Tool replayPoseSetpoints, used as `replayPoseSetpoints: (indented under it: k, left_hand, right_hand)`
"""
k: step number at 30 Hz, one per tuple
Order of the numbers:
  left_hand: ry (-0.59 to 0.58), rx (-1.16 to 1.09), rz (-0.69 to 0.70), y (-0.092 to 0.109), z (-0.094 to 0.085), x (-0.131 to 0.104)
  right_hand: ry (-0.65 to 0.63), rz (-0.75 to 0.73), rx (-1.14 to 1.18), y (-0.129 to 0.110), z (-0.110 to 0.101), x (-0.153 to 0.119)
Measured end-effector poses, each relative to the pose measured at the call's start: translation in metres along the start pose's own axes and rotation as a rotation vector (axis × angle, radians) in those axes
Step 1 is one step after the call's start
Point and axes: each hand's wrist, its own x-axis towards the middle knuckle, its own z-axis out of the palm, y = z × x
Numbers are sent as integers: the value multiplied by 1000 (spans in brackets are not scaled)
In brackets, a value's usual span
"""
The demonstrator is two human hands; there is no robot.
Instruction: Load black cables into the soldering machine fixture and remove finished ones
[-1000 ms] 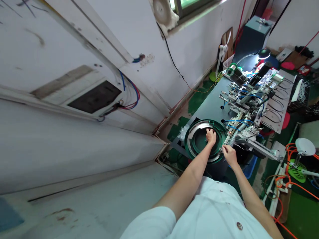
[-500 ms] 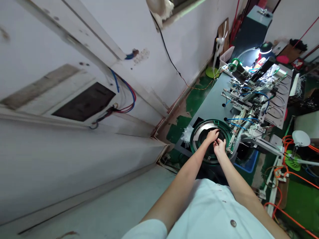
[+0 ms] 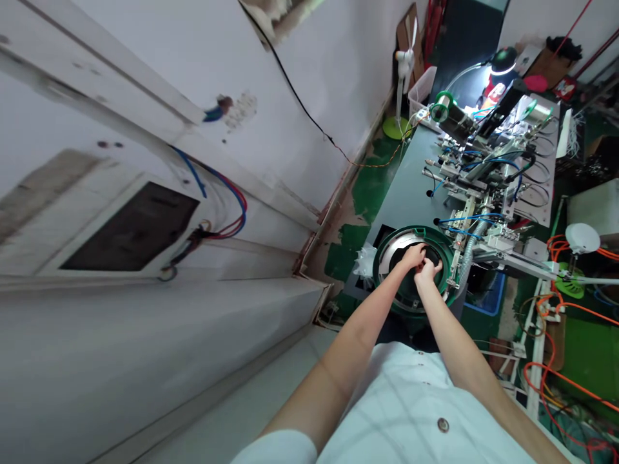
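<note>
Your left hand (image 3: pixel 414 256) and right hand (image 3: pixel 427 272) are close together over the round green bowl (image 3: pixel 391 246), which sits at the near end of the gray table (image 3: pixel 411 187). Your fingers are bent, but I can't tell if they pinch anything. If you hold something little, it could slip and drop into the dark middle, because your hands are right above it. The clear plastic bag (image 3: pixel 365 261) is just beside the bowl, so a bump from your left arm could push it. The metal track (image 3: pixel 456 261) is near your right hand, so a quick swing could knock it. Farther off, the blue tubes (image 3: pixel 467 232) could snag if you reach toward the big machine (image 3: pixel 483 174).
</note>
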Motion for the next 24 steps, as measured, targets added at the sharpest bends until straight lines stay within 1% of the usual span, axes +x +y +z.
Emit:
replayPoseSetpoints:
  k: [5, 9, 15, 20, 24]
  left_hand:
    - [-38, -46, -3, 2, 0, -1]
    - [-56, -111, -24, 2, 1, 0]
    - [-49, -296, -107, -4, 4, -2]
    - [29, -497, -308, -12, 15, -4]
    - [23, -676, -429, -8, 22, 6]
  right_hand:
    - [167, 55, 29, 6, 5, 1]
    - [236, 68, 53, 8, 8, 4]
    - [247, 63, 68, 9, 11, 12]
    - [227, 98, 73, 10, 9, 15]
    - [203, 81, 50, 11, 5, 15]
